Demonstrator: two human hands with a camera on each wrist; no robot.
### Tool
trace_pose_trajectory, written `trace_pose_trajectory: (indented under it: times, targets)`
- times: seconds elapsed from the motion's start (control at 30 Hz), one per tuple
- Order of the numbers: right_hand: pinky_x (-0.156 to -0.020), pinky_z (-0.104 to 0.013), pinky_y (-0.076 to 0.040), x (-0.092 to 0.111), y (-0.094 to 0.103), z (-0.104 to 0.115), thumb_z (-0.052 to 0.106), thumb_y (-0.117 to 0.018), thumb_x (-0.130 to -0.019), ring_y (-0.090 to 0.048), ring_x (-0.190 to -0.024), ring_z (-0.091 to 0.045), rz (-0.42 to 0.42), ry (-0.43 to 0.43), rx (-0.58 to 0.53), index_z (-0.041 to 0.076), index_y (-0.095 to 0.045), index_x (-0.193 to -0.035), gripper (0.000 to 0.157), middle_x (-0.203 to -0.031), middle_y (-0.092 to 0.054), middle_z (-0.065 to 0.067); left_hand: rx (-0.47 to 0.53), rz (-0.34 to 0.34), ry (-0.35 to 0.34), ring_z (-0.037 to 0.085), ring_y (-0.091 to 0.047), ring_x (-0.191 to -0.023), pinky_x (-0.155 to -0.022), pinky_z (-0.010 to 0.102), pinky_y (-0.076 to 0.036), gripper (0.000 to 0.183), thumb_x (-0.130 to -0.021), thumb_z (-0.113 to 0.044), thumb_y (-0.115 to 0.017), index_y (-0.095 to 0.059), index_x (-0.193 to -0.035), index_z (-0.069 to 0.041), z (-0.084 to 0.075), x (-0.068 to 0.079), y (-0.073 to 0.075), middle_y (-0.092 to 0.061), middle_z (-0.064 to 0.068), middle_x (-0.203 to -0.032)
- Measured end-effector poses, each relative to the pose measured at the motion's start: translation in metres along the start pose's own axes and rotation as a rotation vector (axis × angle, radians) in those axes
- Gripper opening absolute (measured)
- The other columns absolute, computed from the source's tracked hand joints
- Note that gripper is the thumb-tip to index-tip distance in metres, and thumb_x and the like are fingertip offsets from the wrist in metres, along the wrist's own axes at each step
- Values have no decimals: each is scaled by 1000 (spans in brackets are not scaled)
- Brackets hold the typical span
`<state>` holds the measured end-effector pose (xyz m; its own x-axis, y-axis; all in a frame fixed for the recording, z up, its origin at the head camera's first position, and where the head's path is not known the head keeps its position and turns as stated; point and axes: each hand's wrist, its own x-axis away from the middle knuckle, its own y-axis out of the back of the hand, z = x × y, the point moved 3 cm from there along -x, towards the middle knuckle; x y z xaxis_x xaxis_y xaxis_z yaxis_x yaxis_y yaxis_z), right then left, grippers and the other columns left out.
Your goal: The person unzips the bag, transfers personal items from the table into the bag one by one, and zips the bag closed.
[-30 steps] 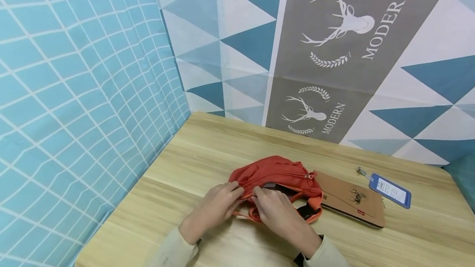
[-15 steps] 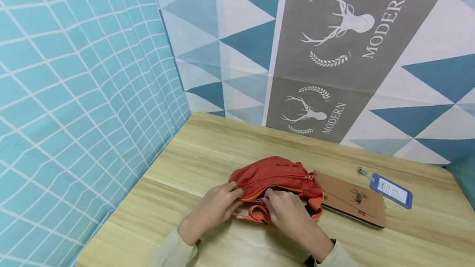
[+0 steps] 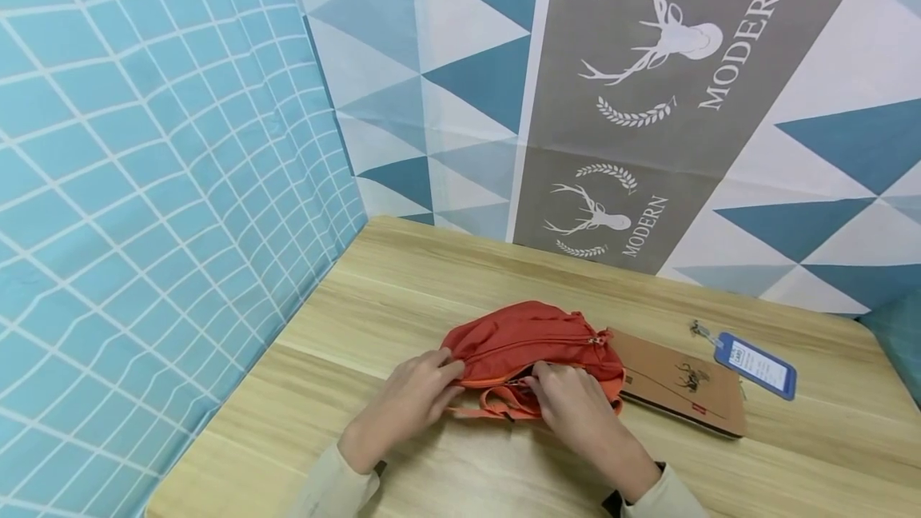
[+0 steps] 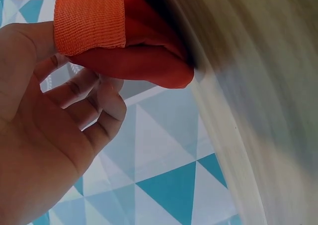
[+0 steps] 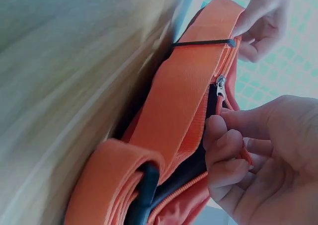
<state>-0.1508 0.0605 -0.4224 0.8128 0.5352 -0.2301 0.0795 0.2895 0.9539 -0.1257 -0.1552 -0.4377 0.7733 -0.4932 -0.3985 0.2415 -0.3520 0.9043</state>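
With the left hand (image 3: 406, 402), gripping the left end of a red waist bag (image 3: 528, 334) between thumb and curled fingers. With the right hand (image 3: 579, 406), pinching the cord pull (image 5: 219, 106) below a metal zipper slider (image 5: 220, 83), fingers bent in at the partly open pocket. All on a wood-grain table (image 3: 345, 326) — bag and orange webbing strap (image 5: 174, 101) just beside a brown notebook (image 3: 683, 382) printed with a deer. Near the notebook's far right corner, a blue ID card holder (image 3: 755, 366) with a metal clip (image 3: 699, 329).
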Motion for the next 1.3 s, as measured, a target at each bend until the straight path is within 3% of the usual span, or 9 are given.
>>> trace_pose_trajectory:
  times: [0.17,0.4,0.53,0.83,0.97,1.07,1.13,1.2,1.3]
  targets:
    - [-38,-18,-25,7,8,-19,21,-58,-88,-30,-40,-1,-3,-52,2,18,-49,-67,22,-49,-34,11,-19,-20,15,5,-45,-66,-58,21,-43,11,-82,-24,-65,-58,-89,-18,5,-2,3,-49,-8,-81]
    - [-38,-19,-28,26,14,-66,17,-58,-87,-35,-41,-6,15,-216,-64,13,-54,-74,14,-53,-41,7,-34,-4,41,6,-46,-66,-57,22,-43,12,-81,-23,-66,-57,-88,-18,14,1,7,-49,-8,-81]
    - [-38,-19,-28,34,21,-84,16,-58,-87,-36,-40,-6,-2,-243,-69,11,-53,-73,16,-52,-41,5,-21,-9,50,5,-45,-65,-56,21,-42,13,-80,-23,-67,-56,-87,-19,17,0,8,-48,-9,-80]
    - [-38,-21,-23,35,33,-97,21,-57,-87,-31,-38,-7,47,-225,4,13,-47,-74,19,-49,-37,5,-24,-21,79,5,-47,-66,-58,23,-43,14,-81,-22,-66,-60,-92,-17,20,0,7,-51,-7,-82]
    - [-35,-18,-22,35,34,-98,24,-65,-81,-30,-37,-5,69,-211,-42,12,-49,-89,22,-50,-38,6,-41,-20,120,5,-48,-61,-54,23,-42,14,-78,-19,-69,-59,-87,-18,24,-1,4,-53,-8,-78]
    - [-34,-17,-21,34,35,-102,27,-69,-77,-27,-34,-4,46,-199,-63,14,-44,-116,48,-49,-37,8,-48,3,133,5,-49,-59,-52,22,-42,14,-78,-16,-69,-59,-87,-17,25,-5,0,-55,-9,-76]
    - [-34,-18,-21,33,36,-103,29,-68,-78,-26,-33,-3,22,-175,-57,16,-40,-126,57,-50,-37,9,-50,30,132,6,-51,-61,-53,22,-43,13,-80,-15,-67,-59,-90,-16,25,-8,-2,-56,-8,-78]
    - [-34,-19,-23,32,35,-104,31,-64,-82,-27,-33,-3,18,-153,-46,17,-38,-132,57,-50,-37,10,-60,69,126,8,-55,-65,-56,24,-45,15,-81,-15,-65,-59,-94,-14,25,-10,-2,-58,-5,-83]
    - [-36,-21,-24,29,32,-103,33,-60,-85,-29,-35,-2,4,-128,-21,14,-49,-124,45,-53,-39,12,-94,126,127,13,-58,-73,-60,28,-48,21,-82,-19,-65,-58,-101,-12,23,-12,4,-59,0,-94]
